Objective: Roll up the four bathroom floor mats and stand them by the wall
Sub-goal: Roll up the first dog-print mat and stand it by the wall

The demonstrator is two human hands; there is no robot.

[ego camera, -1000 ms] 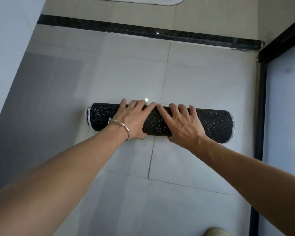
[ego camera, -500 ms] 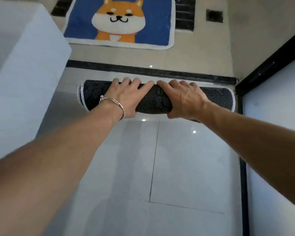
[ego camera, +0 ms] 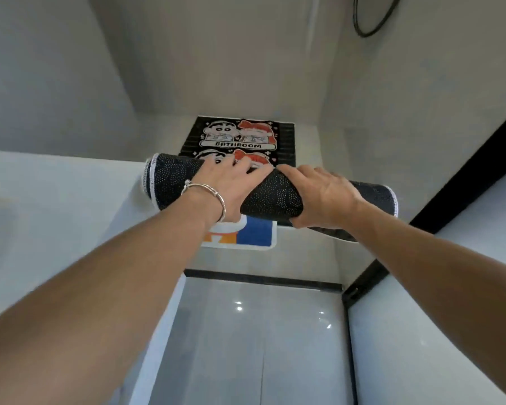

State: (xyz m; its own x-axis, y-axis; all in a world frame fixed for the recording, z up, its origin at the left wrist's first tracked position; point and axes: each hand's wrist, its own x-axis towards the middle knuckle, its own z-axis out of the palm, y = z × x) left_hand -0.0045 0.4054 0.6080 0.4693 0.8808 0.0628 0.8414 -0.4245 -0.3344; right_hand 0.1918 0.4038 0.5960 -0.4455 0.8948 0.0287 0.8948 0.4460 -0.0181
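Both hands grip a rolled black dotted mat with white stitched edging, lifted off the floor; the left hand wraps its middle, fingers curled over the top. The right hand clasps it just beside.

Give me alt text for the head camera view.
Both hands, left hand and right hand, grip a rolled black dotted mat held level above the floor. Beyond lie a blue cartoon mat and a black "BATHROOM" mat, both flat.

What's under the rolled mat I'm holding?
Under the roll shows a corner of a blue mat lying flat. The roll and both hands hide the rest of it.
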